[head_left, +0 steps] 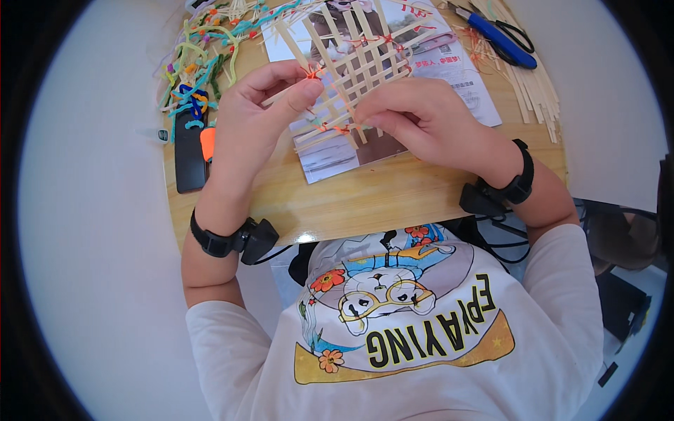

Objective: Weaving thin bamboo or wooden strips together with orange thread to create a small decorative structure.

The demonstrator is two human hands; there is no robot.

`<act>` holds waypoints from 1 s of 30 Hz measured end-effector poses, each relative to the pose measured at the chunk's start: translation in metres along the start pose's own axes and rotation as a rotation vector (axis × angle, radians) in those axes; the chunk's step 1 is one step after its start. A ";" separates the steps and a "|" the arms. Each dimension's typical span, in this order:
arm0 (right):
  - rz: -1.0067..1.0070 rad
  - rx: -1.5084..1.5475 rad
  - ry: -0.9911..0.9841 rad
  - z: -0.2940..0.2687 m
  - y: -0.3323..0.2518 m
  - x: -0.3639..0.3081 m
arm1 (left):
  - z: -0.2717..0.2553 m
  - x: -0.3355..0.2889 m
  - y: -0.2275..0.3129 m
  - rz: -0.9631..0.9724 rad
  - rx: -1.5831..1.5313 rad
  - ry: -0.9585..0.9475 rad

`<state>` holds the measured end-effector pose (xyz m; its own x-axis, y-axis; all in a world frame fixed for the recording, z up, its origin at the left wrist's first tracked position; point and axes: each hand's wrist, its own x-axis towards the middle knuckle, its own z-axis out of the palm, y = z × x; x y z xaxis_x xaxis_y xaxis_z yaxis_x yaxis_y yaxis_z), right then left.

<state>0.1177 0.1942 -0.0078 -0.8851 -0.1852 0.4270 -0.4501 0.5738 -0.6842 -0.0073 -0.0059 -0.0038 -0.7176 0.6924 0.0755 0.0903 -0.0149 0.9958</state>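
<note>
A lattice woven from flat pale bamboo strips (pixel 362 76) is held above a printed sheet, its loose strip ends sticking out at the sides. Red string knots (pixel 313 72) bind several crossings along its border. My left hand (pixel 270 102) grips the lattice's left edge, thumb and fingers closed beside one red knot. At the lower right edge, my right hand (pixel 425 119) is closed in a pinch against the strips, with its thumb below the index finger. The fingertips partly cover what they pinch there.
Printed sheets (pixel 463 88) lie under the lattice. Blue-handled pliers (pixel 502 38) and loose bamboo strips (pixel 537 102) are at the right. Colourful fuzzy stems (pixel 203 59), a black phone-like slab (pixel 189 158) and an orange object (pixel 208 144) sit left on the wooden table (pixel 365 203).
</note>
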 end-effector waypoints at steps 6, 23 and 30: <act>-0.018 -0.019 0.000 0.004 0.004 -0.003 | 0.003 -0.003 0.002 -0.020 -0.024 0.002; -0.095 -0.105 -0.060 0.004 0.008 -0.005 | -0.005 -0.003 0.003 0.090 0.004 0.015; -0.034 -0.094 -0.239 -0.025 -0.011 -0.009 | -0.032 0.018 -0.002 0.107 -0.046 0.259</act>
<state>0.1339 0.2099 0.0109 -0.8775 -0.3827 0.2891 -0.4770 0.6338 -0.6088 -0.0426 -0.0170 -0.0025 -0.8588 0.4779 0.1847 0.1477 -0.1144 0.9824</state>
